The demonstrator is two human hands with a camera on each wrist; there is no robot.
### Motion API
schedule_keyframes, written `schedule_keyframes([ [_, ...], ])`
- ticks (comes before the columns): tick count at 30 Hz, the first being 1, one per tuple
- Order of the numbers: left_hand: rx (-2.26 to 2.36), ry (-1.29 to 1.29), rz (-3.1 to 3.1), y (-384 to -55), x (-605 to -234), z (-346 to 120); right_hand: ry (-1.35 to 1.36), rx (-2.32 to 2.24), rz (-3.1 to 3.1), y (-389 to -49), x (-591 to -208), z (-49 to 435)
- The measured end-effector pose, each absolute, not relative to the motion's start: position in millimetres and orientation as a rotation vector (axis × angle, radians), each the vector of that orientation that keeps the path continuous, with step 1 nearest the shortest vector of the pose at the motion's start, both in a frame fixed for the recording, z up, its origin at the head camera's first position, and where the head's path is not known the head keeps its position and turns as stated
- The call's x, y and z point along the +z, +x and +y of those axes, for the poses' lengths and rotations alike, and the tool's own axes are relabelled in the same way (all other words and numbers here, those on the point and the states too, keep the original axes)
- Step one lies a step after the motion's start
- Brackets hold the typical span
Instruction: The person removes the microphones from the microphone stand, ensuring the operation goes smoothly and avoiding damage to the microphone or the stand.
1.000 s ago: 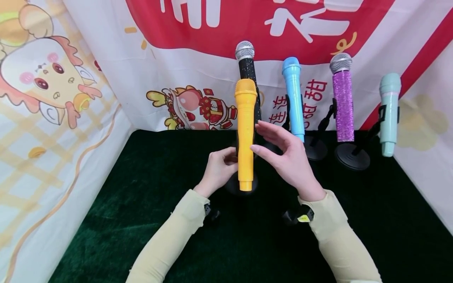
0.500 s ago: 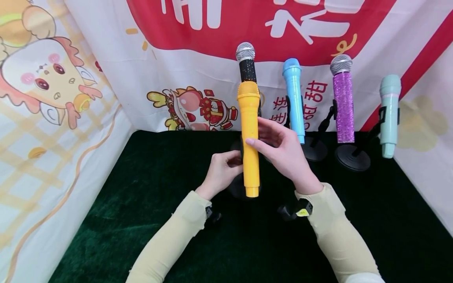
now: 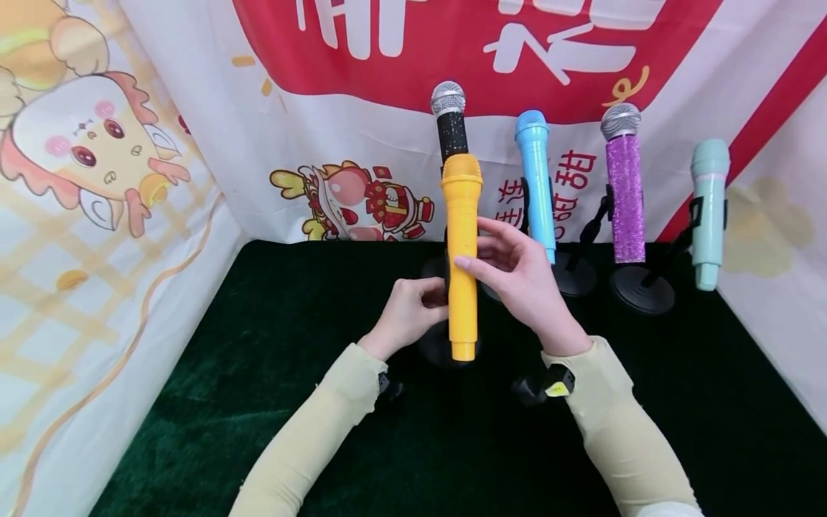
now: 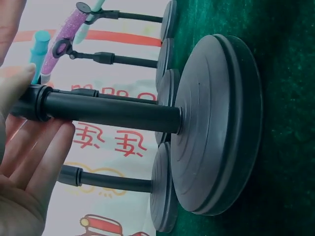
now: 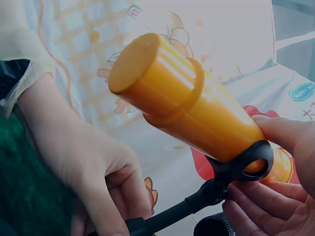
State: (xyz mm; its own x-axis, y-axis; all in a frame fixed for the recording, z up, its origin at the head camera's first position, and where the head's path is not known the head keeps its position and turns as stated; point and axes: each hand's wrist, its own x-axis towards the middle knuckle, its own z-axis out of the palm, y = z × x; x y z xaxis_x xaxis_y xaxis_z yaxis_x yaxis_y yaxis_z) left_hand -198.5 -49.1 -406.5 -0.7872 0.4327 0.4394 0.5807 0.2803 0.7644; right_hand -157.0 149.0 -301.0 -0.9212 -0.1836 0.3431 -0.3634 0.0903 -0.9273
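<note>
A yellow microphone (image 3: pixel 462 287) stands nearly upright in the middle of the head view, seated in a black clip (image 5: pixel 263 157) on a black desk stand. My left hand (image 3: pixel 405 316) grips the stand's pole (image 4: pixel 113 112) at its collar, above the round base (image 4: pixel 204 128) on the cloth. My right hand (image 3: pixel 526 287) holds the microphone from the right. Its thumb presses the yellow barrel, while its fingers lie behind, by the clip. In the head view the microphone hides most of the stand.
Behind stands a black microphone (image 3: pixel 452 133) with a silver head. To the right are a blue microphone (image 3: pixel 536 183), a purple glittery one (image 3: pixel 627 194) and a pale green one (image 3: pixel 709 215), on black stands. Dark green cloth (image 3: pixel 258 373) covers the table; a printed curtain (image 3: pixel 362 129) hangs behind.
My right hand has closed on the yellow microphone, its thumb coming onto the barrel. The microphone has shifted slightly right and toward me, and my left hand has moved slightly right with the stand.
</note>
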Motion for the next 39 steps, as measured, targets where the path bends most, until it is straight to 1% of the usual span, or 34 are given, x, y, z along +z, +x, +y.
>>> schedule_keyframes([
  [16, -1.474, -0.972, -2.324, -193.2, -415.5, -44.5, 0.479, 2.051, -2.141, -156.9, -311.2, 143.5],
  [39, -1.479, -0.999, -2.247, -196.4, -415.4, -45.7, 0.437, 2.239, -2.023, -163.7, -299.5, 141.0],
])
